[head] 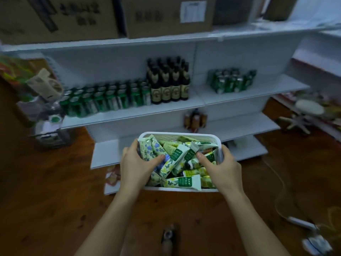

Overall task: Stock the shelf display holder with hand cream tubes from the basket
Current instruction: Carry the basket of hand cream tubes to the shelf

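Both hands, left hand (137, 163) and right hand (220, 164), gripping opposite sides of white basket (180, 135) of hand cream tubes (181, 181).

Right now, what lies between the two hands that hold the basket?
In the head view, a heap of hand cream tubes in the white basket lies between the left hand and the right hand.
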{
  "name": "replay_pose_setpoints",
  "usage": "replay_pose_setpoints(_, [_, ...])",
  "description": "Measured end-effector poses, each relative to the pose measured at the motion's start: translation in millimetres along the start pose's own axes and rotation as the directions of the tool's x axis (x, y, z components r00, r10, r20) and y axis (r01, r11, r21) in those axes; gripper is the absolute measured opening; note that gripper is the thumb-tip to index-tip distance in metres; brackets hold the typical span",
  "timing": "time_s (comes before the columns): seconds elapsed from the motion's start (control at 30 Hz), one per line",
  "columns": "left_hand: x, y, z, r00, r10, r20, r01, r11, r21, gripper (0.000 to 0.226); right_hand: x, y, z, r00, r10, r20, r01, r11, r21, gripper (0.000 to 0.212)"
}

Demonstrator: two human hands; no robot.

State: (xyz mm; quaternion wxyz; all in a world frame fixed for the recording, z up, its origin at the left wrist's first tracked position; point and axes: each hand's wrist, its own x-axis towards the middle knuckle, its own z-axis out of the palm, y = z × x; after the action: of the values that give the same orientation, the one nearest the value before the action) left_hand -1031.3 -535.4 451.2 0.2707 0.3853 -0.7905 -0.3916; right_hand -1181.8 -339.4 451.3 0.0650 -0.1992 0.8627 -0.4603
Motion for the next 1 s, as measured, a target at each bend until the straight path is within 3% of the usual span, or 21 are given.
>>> replay_pose_setpoints(0.17, [61.6,51.0,104.3,0.981,0.093,0.171,-0.085,0.995,-0.054,0.066,66.6,46.1,-57.0,0.983,0.095,-0.158,-0.101,0.994,-0.031,0.052])
replay_pose_setpoints(0.37, [133.4,133.2,241.9,0.913,0.251,0.322,-0.226,0.967,-0.115,0.067,151.2,95.1,-135.9,0.918,0.186,-0.35,-0.221,0.973,-0.061,0.04])
replay_pose_setpoints(0.5, [160.6,197.7,338.4,0.83,0.37,0.418,-0.322,0.929,-0.182,0.07,191.1,136.3,-194.2,0.831,0.26,-0.491,-0.304,0.953,-0.011,0.042])
replay_pose_setpoints(0.63, [163.4,259.4,431.0,0.723,0.466,0.51,-0.406,0.884,-0.231,0.068,213.2,186.8,-251.2,0.729,0.357,-0.583,-0.399,0.915,0.061,0.066])
replay_pose_setpoints(0.77, [144.3,319.3,527.1,0.618,0.537,0.574,-0.458,0.84,-0.291,0.06,231.7,239.8,-313.1,0.631,0.397,-0.666,-0.433,0.893,0.123,0.045])
replay_pose_setpoints(0.83, [133.7,345.1,580.3,0.569,0.556,0.606,-0.46,0.826,-0.326,0.059,244.4,276.6,-345.6,0.591,0.426,-0.684,-0.46,0.875,0.148,0.056])
replay_pose_setpoints(0.93, [120.8,386.3,663.7,0.515,0.587,0.625,-0.468,0.803,-0.369,0.067,271.2,331.8,-400.4,0.533,0.453,-0.715,-0.5,0.85,0.166,0.095])
replay_pose_setpoints(1.0, [116.2,416.6,716.6,0.483,0.593,0.644,-0.454,0.799,-0.395,0.072,293.8,364.1,-442.2,0.521,0.468,-0.714,-0.511,0.841,0.178,0.102])
